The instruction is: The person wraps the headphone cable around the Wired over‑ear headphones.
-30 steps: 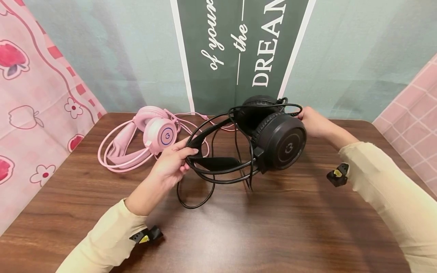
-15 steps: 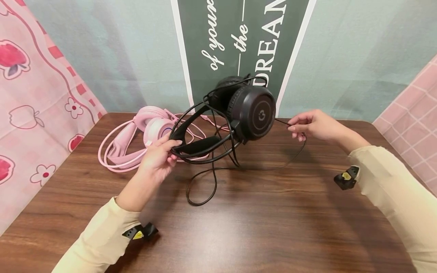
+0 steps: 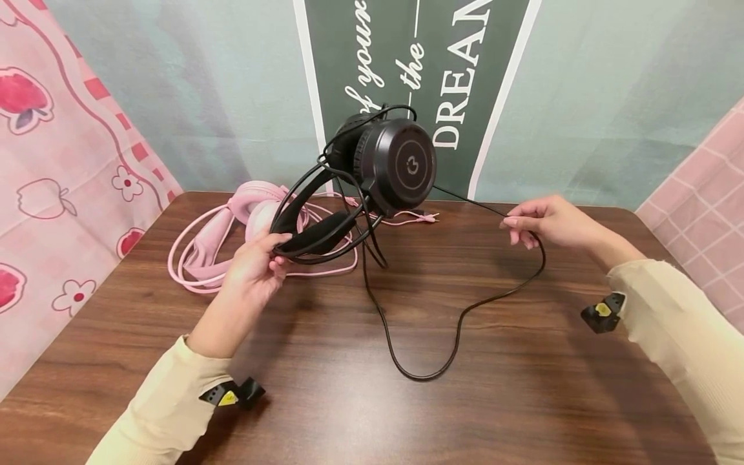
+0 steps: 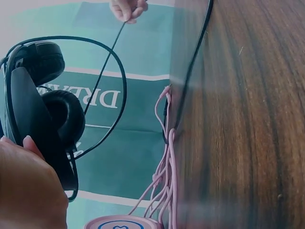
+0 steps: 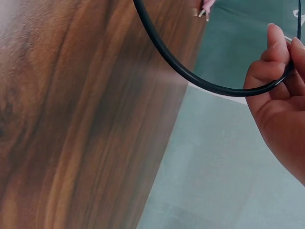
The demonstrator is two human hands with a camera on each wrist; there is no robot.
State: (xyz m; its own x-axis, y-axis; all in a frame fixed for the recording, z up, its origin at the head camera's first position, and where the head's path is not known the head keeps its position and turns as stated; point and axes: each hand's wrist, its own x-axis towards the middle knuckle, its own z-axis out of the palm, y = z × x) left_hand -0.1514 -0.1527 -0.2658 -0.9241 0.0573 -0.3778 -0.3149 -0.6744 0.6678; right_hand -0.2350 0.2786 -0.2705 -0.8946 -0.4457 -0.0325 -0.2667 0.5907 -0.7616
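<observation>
Black over-ear headphones are held up off the table, tilted, with the ear cups toward the back wall. My left hand grips their headband at the near left end; the left wrist view shows the thumb over the band. At the right, my right hand pinches the black cable between thumb and fingers. The cable runs taut from the ear cups to those fingertips, then sags in a long loop over the table. In the right wrist view the cable curves out of the right hand.
Pink headphones lie on the wooden table behind my left hand, partly hidden. Their pink plug ends rest near the back edge. A green lettered cloth hangs behind, with a pink fruit-print curtain at left.
My left hand has moved left, and the black headphones have risen and shifted left. The right hand has moved away from the ear cups, drawing the cable out to the right.
</observation>
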